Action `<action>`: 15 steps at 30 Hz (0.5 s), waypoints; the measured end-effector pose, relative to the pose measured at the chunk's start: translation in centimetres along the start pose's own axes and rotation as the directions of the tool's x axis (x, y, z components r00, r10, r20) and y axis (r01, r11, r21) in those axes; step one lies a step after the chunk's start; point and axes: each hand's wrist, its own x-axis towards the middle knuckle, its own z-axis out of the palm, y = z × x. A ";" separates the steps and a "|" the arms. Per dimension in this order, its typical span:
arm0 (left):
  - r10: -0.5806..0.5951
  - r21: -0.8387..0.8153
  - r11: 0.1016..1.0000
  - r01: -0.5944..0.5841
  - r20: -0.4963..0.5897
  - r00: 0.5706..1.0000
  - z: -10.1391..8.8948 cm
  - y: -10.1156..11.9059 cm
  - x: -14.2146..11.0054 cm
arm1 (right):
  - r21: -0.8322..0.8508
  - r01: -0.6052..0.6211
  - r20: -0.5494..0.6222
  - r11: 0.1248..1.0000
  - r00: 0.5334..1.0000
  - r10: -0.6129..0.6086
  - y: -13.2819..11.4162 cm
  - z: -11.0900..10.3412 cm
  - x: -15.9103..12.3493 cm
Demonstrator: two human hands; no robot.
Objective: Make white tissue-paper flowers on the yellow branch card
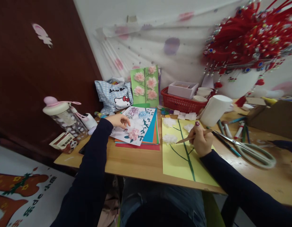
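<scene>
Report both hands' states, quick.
Left hand: open, fingers loosely bent over the flower-patterned white sheet; nothing visibly held.
Right hand: closed, holding a pointed brown stick over the yellow paper.

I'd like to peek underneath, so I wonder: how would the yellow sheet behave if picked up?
The yellow sheet looks thin and flat, so it would probably be light and rather floppy. Its white tufts look soft and fluffy, so they might crush easily; whether they are stuck down, I can't tell.
</scene>
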 end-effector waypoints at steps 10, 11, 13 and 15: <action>-0.094 0.133 0.987 0.092 0.012 0.995 0.7 0.6 0.0 | -0.015 0.021 -0.009 1.000 1.000 -0.021 0.2 -0.1 -0.1; -0.093 0.134 0.987 0.092 0.001 0.996 0.5 0.7 -0.1 | -0.012 0.024 -0.009 1.000 1.000 -0.025 0.2 -0.1 -0.1; -0.068 0.104 0.992 0.073 -0.046 0.997 0.1 0.8 -0.5 | 0.003 0.026 -0.014 1.000 1.000 -0.026 0.1 0.0 -0.1; -0.009 -0.009 1.000 0.008 -0.142 0.990 -0.3 1.1 -1.0 | 0.026 0.026 -0.030 0.999 0.999 -0.026 0.1 0.1 -0.2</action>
